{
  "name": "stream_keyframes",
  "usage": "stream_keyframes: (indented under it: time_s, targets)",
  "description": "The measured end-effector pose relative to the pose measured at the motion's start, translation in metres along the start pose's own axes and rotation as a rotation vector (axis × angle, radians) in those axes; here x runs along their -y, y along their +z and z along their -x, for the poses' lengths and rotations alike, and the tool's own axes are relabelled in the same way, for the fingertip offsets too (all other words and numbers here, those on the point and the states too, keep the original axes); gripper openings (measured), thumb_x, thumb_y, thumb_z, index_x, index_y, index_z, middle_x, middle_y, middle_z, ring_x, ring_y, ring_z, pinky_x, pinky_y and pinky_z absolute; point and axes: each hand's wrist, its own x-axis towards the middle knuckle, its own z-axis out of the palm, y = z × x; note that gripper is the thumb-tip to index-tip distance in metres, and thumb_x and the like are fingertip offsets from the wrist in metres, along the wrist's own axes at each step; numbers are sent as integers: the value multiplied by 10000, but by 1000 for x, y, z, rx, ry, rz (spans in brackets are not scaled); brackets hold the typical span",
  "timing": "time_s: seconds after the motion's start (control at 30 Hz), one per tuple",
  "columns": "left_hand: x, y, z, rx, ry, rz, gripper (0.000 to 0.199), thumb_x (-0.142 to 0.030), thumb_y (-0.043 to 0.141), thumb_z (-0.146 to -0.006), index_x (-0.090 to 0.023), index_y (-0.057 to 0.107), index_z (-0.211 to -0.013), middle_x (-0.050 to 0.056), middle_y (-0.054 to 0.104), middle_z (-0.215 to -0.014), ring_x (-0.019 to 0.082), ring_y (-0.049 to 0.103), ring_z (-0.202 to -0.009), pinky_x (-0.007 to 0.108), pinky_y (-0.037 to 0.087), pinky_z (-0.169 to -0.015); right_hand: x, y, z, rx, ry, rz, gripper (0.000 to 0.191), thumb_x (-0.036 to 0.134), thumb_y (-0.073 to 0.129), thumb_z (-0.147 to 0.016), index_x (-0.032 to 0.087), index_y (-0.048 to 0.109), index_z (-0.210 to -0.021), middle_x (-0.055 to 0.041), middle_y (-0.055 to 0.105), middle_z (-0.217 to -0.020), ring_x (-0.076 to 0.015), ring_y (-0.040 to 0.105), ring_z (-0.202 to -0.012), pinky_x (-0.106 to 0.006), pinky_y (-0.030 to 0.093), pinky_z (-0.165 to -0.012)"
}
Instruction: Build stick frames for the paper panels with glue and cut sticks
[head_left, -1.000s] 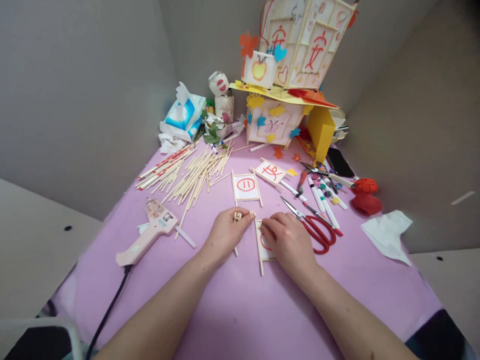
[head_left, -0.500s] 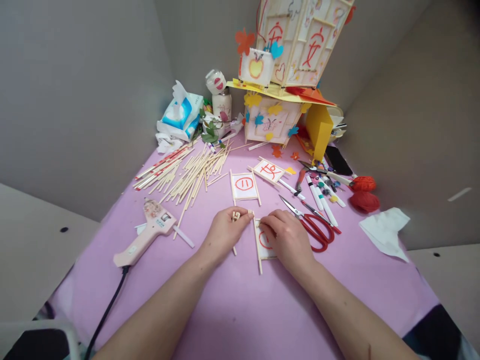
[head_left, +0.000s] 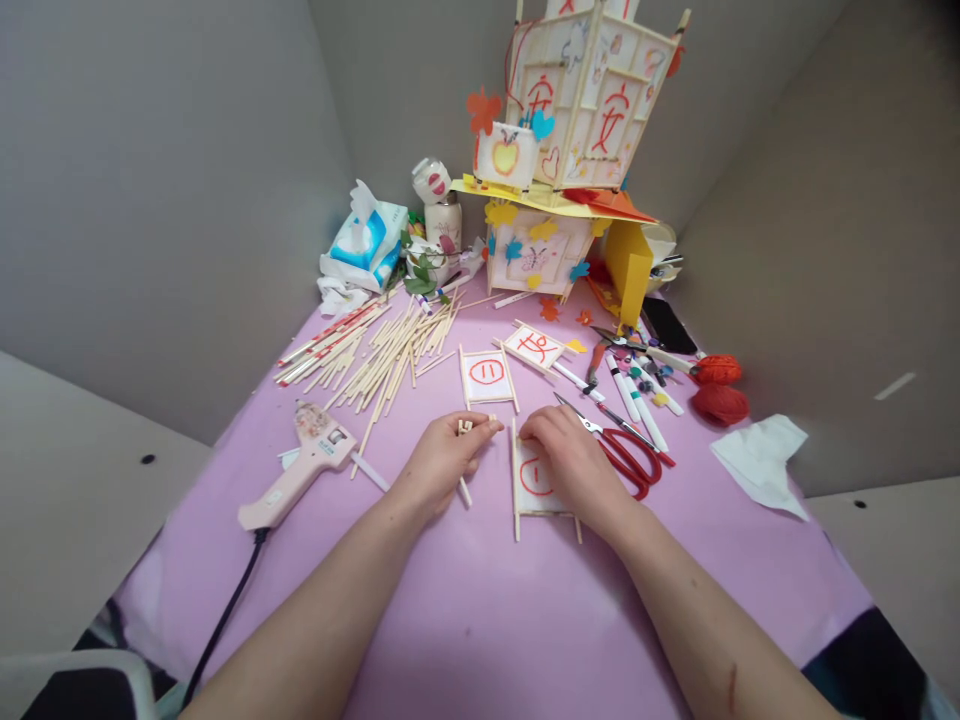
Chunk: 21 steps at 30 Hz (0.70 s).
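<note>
My left hand is closed around a few short wooden sticks, their cut ends showing above the fingers. A small pale piece shows at its thumb and fingertip. My right hand lies over a paper panel framed with wooden sticks, its curled fingers at the panel's upper edge. Part of the panel's red circle drawing is hidden beneath that hand. Just beyond are a second framed panel with a red circle and a third panel with a red character.
A pink glue gun lies left, below loose wooden sticks. Red-handled scissors, markers and red yarn are at right. A decorated stick-and-paper house stands at the back, near a tissue pack.
My left hand has drawn slightly left from the near panel, widening the gap between my hands. More of that panel's lower right shows. The view has tilted up a little.
</note>
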Motion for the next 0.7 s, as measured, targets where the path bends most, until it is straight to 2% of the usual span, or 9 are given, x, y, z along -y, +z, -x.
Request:
stream_keyframes:
  time_s: [0.1, 0.2, 0.37, 0.53, 0.7]
  targets:
    - [-1, 1, 2, 45, 1, -3, 333, -397, 748, -653, -120, 624, -789, -86, 355, -495, 24, 243, -408, 193, 153, -388, 3, 2, 2, -133, 241, -453, 101, 240, 516, -856, 193, 575, -923, -19, 590, -820, -147, 538, -745, -283, 440, -689]
    - [0, 3, 4, 138, 6, -7, 325, -403, 748, -657, -127, 630, -781, -80, 373, -509, 18, 252, -407, 191, 148, -394, 7, 7, 3, -157, 312, -774, 229, 311, 572, -814, 208, 586, -1018, 2, 561, -796, -127, 523, -701, -253, 424, -636]
    - [3, 5, 6, 192, 22, 3, 320, -417, 738, -668, -134, 650, -787, -70, 403, -529, 17, 264, -415, 192, 157, -407, 10, 12, 4, -98, 365, -942, 251, 350, 655, -751, 214, 656, -962, 19, 518, -702, -107, 468, -634, -228, 378, -574]
    - [1, 5, 8, 247, -21, 36, 320, -413, 754, -649, -134, 639, -757, -71, 389, -527, 17, 241, -421, 196, 141, -412, 8, 9, 4, -44, 408, -1067, 284, 348, 728, -694, 213, 660, -934, 40, 504, -664, -86, 451, -595, -215, 360, -551]
    - [-3, 4, 11, 326, -84, 19, 380, -453, 764, -626, -121, 610, -729, -75, 365, -525, 16, 222, -423, 206, 107, -416, 5, 8, 5, 29, 445, -1161, 283, 322, 753, -662, 212, 696, -916, -3, 629, -792, -124, 558, -721, -260, 439, -684]
